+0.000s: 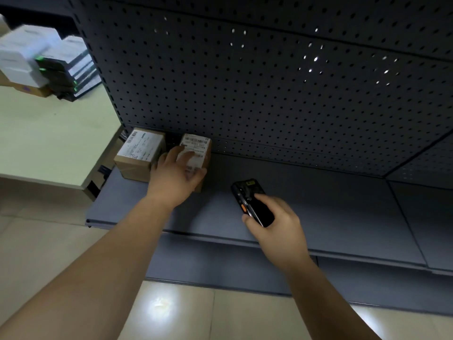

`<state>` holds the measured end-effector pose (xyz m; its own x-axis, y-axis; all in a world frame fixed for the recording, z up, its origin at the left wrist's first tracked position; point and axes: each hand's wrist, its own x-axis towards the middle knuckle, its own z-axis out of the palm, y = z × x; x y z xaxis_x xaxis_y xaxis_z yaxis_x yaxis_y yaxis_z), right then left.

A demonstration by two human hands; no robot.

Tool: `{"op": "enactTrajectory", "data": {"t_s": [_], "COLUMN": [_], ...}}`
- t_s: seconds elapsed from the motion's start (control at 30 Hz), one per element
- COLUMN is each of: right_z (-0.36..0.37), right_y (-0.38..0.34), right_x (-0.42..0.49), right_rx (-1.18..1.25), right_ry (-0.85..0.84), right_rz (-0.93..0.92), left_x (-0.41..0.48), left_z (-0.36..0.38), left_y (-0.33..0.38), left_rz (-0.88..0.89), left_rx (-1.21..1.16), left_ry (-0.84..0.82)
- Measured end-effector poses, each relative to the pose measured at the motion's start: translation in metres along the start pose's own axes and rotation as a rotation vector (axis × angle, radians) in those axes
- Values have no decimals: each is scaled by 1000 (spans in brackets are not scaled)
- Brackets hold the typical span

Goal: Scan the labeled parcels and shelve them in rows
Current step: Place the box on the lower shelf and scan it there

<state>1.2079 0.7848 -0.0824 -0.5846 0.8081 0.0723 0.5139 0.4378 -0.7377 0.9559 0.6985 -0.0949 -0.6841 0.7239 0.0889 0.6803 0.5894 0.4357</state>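
Evidently shelving is in hand — the parcel (196, 148), gripped by the left hand (176, 173) beside its neighbour (139, 153) on the centre-left shelf (318, 204), is to be released next — scanner (252, 202) clasped in the right hand (277, 224).

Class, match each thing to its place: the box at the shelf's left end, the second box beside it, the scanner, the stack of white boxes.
Things:
1. end box
2. second box
3. scanner
4. white boxes

Places:
A. on the table
B. in the right hand
C. on the shelf, untouched
D. in the grip of the left hand

Pairs: 1-C, 2-D, 3-B, 4-A
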Motion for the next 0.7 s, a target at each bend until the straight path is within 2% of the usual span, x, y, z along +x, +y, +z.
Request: {"op": "enactTrajectory", "data": {"t_s": [0.23, 0.4, 0.53, 0.7], "right_z": [-43, -56, -36, 22], "right_y": [-87, -180, -245, -324], "right_x": [-62, -108, -139, -182], "right_rx": [48, 39, 45, 8], "right_ry": [-19, -103, -109, -130], "right_rz": [-62, -179, -258, -322], "left_x": [-117, -193, -233, -272], "left_z": [-135, -233, -284, -346], "left_y": [16, 9, -31, -116], "left_rz": [145, 193, 175, 138], "left_rx": [-21, -42, -3, -47], "left_ry": [7, 145, 231, 313]}}
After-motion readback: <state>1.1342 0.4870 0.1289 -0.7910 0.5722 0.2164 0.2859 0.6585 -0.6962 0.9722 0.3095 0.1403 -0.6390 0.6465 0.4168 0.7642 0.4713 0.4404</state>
